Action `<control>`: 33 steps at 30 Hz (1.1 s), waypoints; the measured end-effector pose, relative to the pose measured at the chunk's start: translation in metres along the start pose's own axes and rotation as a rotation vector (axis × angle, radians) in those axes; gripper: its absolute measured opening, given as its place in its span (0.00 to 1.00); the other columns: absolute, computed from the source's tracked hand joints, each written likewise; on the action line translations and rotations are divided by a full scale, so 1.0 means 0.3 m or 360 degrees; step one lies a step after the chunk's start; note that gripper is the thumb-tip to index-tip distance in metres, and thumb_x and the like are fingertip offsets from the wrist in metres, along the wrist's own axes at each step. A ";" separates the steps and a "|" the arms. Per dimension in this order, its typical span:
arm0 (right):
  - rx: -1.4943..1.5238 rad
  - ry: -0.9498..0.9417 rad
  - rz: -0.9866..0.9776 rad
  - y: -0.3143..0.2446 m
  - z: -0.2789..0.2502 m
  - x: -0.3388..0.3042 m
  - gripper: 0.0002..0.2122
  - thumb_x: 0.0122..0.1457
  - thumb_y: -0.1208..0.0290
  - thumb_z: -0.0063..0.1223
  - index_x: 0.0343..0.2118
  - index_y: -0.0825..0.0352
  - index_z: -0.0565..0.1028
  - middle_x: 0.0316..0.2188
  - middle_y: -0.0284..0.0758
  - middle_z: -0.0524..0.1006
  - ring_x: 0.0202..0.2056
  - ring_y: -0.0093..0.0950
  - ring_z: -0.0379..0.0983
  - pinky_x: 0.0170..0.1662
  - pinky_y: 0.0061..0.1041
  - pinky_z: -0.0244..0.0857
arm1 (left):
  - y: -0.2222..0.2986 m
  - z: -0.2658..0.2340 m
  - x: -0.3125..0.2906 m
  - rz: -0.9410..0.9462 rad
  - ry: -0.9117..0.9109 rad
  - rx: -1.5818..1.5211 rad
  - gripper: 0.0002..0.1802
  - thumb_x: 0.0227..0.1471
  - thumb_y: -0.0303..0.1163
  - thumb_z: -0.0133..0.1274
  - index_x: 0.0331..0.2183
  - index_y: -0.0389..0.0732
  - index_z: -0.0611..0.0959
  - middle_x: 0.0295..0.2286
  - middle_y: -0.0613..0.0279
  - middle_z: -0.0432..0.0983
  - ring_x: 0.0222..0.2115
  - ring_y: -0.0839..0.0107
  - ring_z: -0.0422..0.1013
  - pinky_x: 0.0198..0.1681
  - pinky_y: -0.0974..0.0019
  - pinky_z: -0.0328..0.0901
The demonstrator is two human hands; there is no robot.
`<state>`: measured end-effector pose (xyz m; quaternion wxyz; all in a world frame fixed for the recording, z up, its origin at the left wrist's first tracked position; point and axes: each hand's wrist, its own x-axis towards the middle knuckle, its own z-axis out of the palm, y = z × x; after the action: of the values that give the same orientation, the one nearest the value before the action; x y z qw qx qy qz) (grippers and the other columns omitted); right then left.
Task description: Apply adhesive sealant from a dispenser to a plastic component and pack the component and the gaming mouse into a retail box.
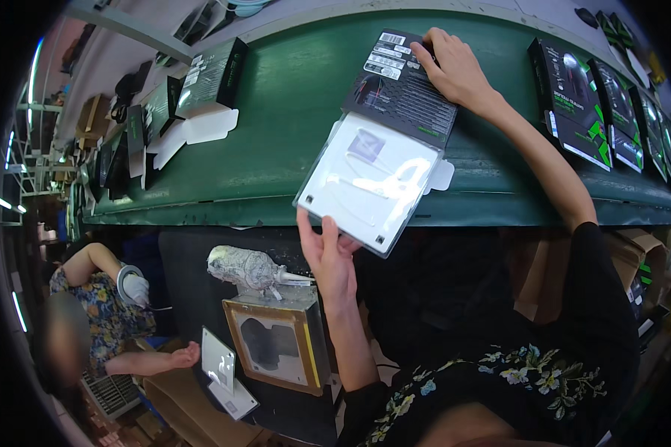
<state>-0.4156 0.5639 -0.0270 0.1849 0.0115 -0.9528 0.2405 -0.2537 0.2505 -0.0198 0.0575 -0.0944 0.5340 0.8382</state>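
A black printed box (402, 89) lies on the green belt in front of me, with a picture of a computer mouse on its face. My right hand (452, 71) grips its far end, the fingers curled over the edge and the thumb on the face. A flat white tray with a clear plastic cover (365, 186) is partly inside the near end of the box. My left hand (329, 249) holds the tray's near edge, thumb on top and the other fingers partly hidden beneath. A pale purple square shows under the plastic. One white box flap (441, 177) sticks out at the right.
Black boxes (215, 74) with open white flaps stand on the green belt (291, 82) at the left. Several more boxes (574, 104) are lined up at the right. Below left are a wood-framed fixture (276, 339), white trays (218, 359) and a co-worker's bare hand (186, 356).
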 end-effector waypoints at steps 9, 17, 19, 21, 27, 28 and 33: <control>-0.0207 0.0066 0.0028 0.088 0.061 -0.001 0.22 0.68 0.52 0.32 0.52 0.63 0.71 0.43 0.41 0.75 0.46 0.40 0.72 0.48 0.40 0.61 | -0.024 0.178 0.101 -0.0171 0.0159 0.0067 0.26 0.65 0.29 0.42 0.61 0.43 0.57 0.47 0.48 0.72 0.41 0.60 0.77 0.40 0.59 0.76; -0.0142 0.0090 -0.0041 0.085 0.058 0.015 0.21 0.67 0.54 0.34 0.52 0.62 0.71 0.43 0.42 0.75 0.46 0.41 0.71 0.47 0.41 0.61 | -0.169 0.410 0.305 -0.0371 -0.0146 -0.0482 0.31 0.66 0.28 0.39 0.65 0.48 0.48 0.57 0.49 0.61 0.55 0.55 0.65 0.58 0.48 0.63; -0.0144 0.0114 -0.0060 0.081 0.051 0.013 0.22 0.67 0.52 0.34 0.52 0.62 0.72 0.43 0.42 0.75 0.46 0.41 0.71 0.48 0.41 0.61 | -0.198 0.432 0.352 -0.0394 -0.0265 -0.0525 0.30 0.66 0.28 0.40 0.65 0.48 0.50 0.57 0.51 0.61 0.56 0.57 0.64 0.60 0.49 0.61; -0.0047 0.0078 0.0001 0.065 0.037 0.028 0.22 0.67 0.51 0.34 0.52 0.62 0.72 0.43 0.42 0.75 0.47 0.42 0.71 0.48 0.41 0.61 | -0.220 0.438 0.381 -0.0367 -0.0351 -0.0696 0.30 0.66 0.29 0.40 0.64 0.47 0.51 0.59 0.56 0.58 0.58 0.61 0.62 0.61 0.50 0.59; 0.1774 -0.0267 0.0529 0.192 -0.111 0.086 0.34 0.64 0.34 0.25 0.48 0.62 0.73 0.47 0.33 0.74 0.46 0.24 0.71 0.52 0.31 0.61 | -0.164 0.456 0.237 0.0252 -0.0719 0.0346 0.23 0.61 0.24 0.46 0.57 0.39 0.67 0.51 0.58 0.69 0.52 0.66 0.66 0.58 0.57 0.61; 0.1877 -0.0452 0.0506 0.233 -0.154 0.108 0.37 0.63 0.33 0.25 0.56 0.63 0.70 0.55 0.34 0.71 0.50 0.29 0.71 0.54 0.36 0.60 | -0.145 0.394 0.220 0.0350 -0.0864 0.1088 0.21 0.60 0.25 0.48 0.55 0.37 0.71 0.48 0.58 0.73 0.49 0.66 0.69 0.55 0.59 0.64; 0.1675 -0.0621 0.0551 0.110 -0.124 0.103 0.43 0.65 0.35 0.13 0.37 0.70 0.80 0.34 0.37 0.81 0.43 0.27 0.74 0.53 0.26 0.61 | -0.175 0.137 0.229 0.0526 -0.1088 0.2489 0.18 0.48 0.38 0.58 0.40 0.40 0.82 0.38 0.49 0.79 0.42 0.49 0.73 0.48 0.50 0.65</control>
<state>-0.4352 0.6123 -0.0005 -0.0663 -0.0099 -0.7098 0.7013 -0.3144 0.3098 -0.0644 0.1408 0.3080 0.9170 0.2106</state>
